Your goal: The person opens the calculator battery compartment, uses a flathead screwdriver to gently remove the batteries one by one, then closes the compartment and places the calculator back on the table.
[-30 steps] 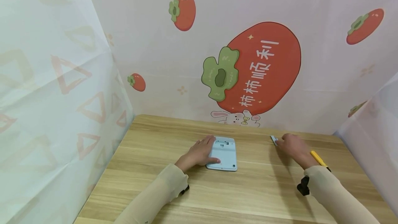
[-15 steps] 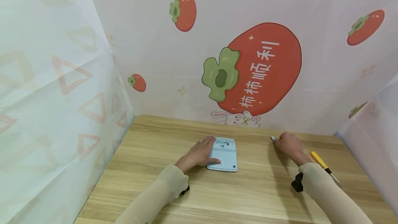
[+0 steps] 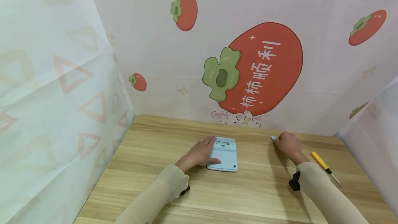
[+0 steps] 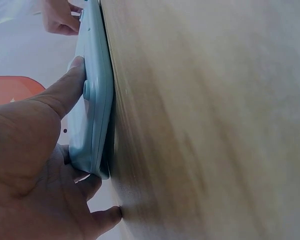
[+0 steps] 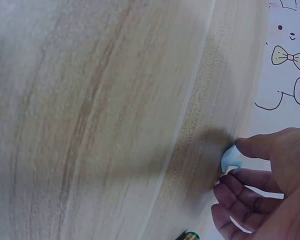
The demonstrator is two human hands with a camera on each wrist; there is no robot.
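A flat light-blue device [image 3: 224,156] lies on the wooden table with a recessed battery compartment [image 3: 222,143] exposed near its far end. My left hand [image 3: 200,152] grips it from the left, thumb across the upper face. In the left wrist view, the fingers curl by the device's rounded edge [image 4: 101,100]. Away to the right, near the wall, my right hand [image 3: 289,144] pinches a small light-blue plastic cover [image 3: 273,137] between thumb and fingers. The right wrist view has this cover [image 5: 229,157] close over the table, partly hidden by the fingertips.
A screwdriver [image 3: 321,163] with a yellow handle lies right of my right forearm. In the right wrist view, a small cylinder with a green-and-gold end [image 5: 191,236] shows at the bottom edge. Printed walls [image 3: 161,51] enclose the table's back and sides.
My right hand and forearm have shifted slightly left, uncovering the whole screwdriver. Less of the cover now shows beyond the right fingers. The left hand and the light-blue device have stayed in place.
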